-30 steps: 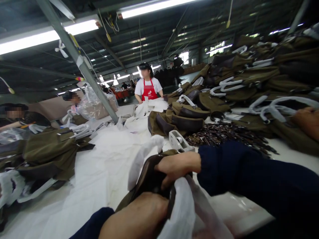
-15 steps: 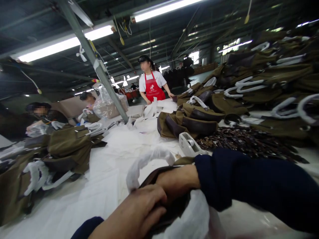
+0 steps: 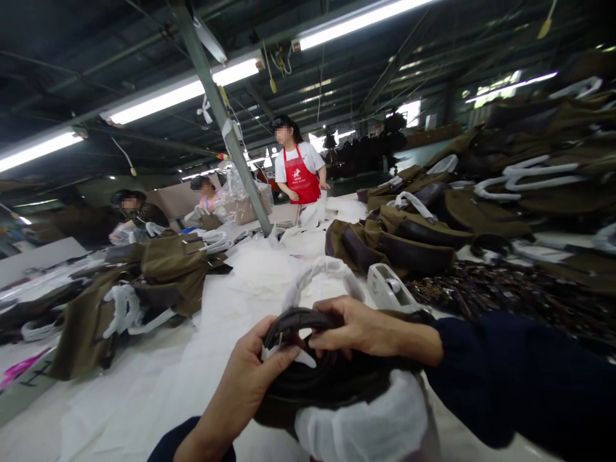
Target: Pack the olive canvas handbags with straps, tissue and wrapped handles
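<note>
Canvas bag [image 3: 332, 394], partly sleeved in white wrapping [image 3: 360, 423], is held up at the near edge of the surface [image 3: 158, 398], left hand [image 3: 253, 378] and right hand [image 3: 368, 327] both clenching its dark strap [image 3: 298, 324]. A loosened grip could drop it; the tape dispenser [image 3: 387, 289] just beyond the right hand could get knocked, spilling toward the heap of dark metal pulls [image 3: 495, 289].

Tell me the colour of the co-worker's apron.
The apron is red with a white emblem; head view.

The left hand [image 3: 253, 378] and right hand [image 3: 360, 327] grip a dark leather bag handle [image 3: 293, 321] above white wrapping [image 3: 360, 417].
</note>
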A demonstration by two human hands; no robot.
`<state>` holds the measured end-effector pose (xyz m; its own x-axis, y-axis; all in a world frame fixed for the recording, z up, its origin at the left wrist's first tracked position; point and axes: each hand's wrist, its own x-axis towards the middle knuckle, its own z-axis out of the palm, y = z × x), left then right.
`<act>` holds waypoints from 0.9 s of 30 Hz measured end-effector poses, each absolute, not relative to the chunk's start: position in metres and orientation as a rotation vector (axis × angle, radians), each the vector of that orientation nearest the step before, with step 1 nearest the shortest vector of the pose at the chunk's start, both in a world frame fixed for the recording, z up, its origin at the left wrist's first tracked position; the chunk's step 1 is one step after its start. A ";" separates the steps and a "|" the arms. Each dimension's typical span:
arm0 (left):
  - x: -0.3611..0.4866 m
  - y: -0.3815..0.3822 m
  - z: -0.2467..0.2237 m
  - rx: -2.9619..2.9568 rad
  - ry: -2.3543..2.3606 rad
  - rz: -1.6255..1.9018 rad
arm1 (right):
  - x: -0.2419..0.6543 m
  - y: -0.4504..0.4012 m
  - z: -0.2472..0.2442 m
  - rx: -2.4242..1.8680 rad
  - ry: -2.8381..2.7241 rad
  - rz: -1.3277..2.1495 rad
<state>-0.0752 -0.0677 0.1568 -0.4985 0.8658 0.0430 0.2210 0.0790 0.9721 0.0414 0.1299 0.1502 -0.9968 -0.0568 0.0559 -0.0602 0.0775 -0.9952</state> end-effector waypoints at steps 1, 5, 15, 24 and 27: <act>-0.076 -0.069 0.155 1.028 1.733 1.483 | 0.041 0.130 0.151 0.126 -2.293 2.118; -0.075 -0.072 0.158 0.963 1.504 1.568 | 0.043 0.132 0.156 0.125 -2.212 2.080; -0.064 -0.050 0.168 0.989 1.571 1.673 | 0.054 0.140 0.163 0.168 -2.014 2.120; -0.052 -0.030 0.167 0.733 1.454 1.915 | 0.121 0.146 0.185 -0.258 -1.935 1.543; -0.046 -0.023 0.166 0.847 1.572 1.856 | 0.132 0.138 0.192 -0.293 -2.001 1.345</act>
